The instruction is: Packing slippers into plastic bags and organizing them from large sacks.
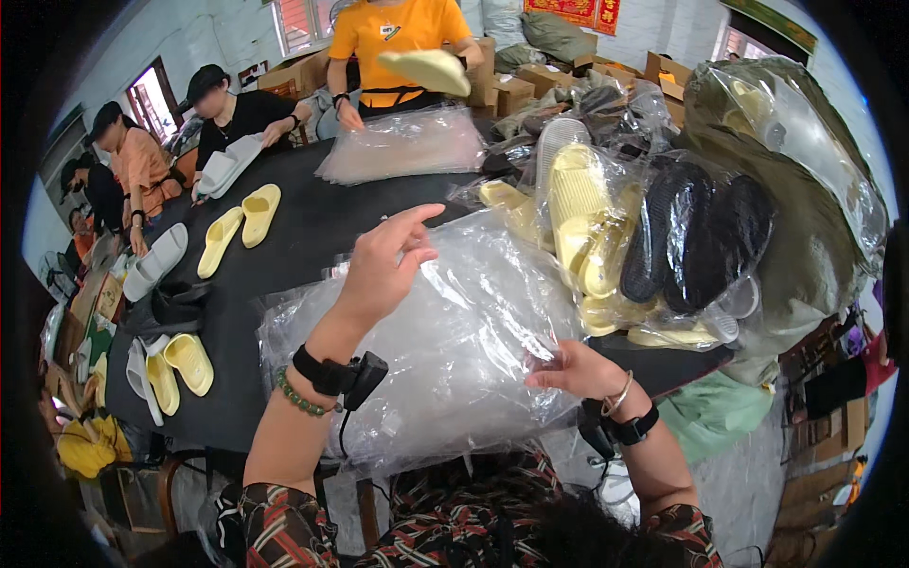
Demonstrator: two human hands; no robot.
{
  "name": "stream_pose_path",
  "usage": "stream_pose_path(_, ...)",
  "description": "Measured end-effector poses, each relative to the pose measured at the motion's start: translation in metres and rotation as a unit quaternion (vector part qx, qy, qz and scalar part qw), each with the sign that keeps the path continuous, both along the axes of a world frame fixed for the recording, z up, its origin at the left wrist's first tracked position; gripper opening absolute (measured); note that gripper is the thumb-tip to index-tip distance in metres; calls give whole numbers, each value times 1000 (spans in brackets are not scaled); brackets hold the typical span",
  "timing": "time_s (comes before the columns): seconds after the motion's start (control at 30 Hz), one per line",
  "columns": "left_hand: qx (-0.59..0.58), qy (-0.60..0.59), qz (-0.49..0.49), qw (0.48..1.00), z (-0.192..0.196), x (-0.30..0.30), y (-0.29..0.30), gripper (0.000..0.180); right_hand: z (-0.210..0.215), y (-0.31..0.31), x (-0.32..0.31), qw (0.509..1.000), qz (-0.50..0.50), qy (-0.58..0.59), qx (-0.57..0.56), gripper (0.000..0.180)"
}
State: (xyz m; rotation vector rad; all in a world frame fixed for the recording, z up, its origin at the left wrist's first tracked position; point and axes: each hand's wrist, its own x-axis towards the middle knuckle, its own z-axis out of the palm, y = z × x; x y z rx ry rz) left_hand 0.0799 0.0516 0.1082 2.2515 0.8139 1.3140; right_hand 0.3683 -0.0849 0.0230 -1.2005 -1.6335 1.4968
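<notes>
Bag-separating step: left hand (383, 260) lifted, fingers loosely apart above the bags (445, 350) stacked on the desk (303, 227); right hand (578, 371) pinches their edge; next, likely peel one bag free.

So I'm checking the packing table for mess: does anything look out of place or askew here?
Nothing looks damaged. The left hand and right hand rest on a crumpled stack of clear plastic bags overhanging the black table. The bagged slippers are heaped loosely at the right, some tilted.
</notes>
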Motion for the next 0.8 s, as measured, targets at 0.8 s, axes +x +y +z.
stream_pose_path(0.8, -12, 375, -52, 926, -142, -36, -108, 88, 2, 12, -50, 957, -78, -175, 218, 6)
